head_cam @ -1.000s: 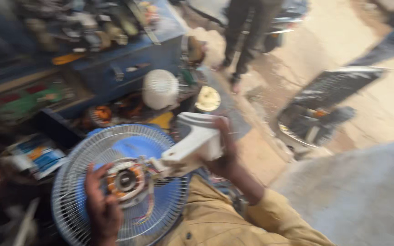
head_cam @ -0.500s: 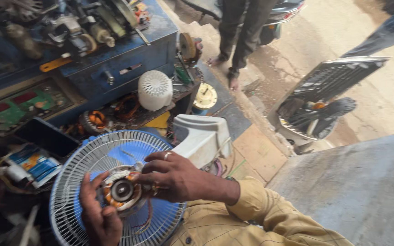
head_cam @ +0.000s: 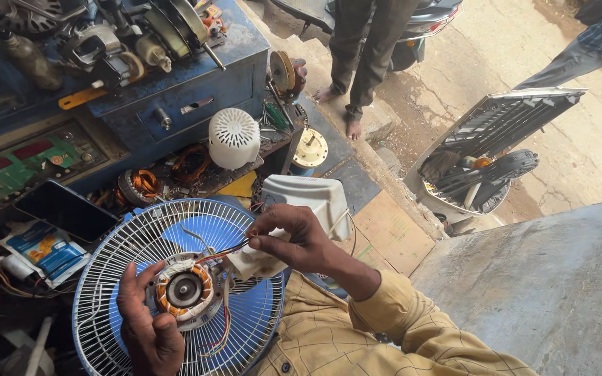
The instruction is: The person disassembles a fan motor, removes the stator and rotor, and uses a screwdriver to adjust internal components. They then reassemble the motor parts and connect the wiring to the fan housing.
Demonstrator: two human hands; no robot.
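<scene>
A table fan lies face down on my lap, its white wire guard (head_cam: 141, 240) over blue blades. The bare motor (head_cam: 184, 289) with copper windings sits at the guard's middle. My left hand (head_cam: 149, 326) grips the motor from below left. My right hand (head_cam: 294, 240) pinches the coloured wires (head_cam: 221, 252) that run from the motor, and rests against the fan's white neck and base (head_cam: 308, 202).
A white motor cover (head_cam: 233, 137) stands on a cluttered shelf below a blue metal cabinet (head_cam: 175, 97) loaded with motors. A dark phone (head_cam: 64, 210) lies at left. A person's legs (head_cam: 364, 63) stand at the top, a grey slab (head_cam: 545, 285) at right.
My right hand left the white base, crossed to the motor, and now pinches the wires beside it. The view has steadied and dropped; my left hand stays on the motor.
</scene>
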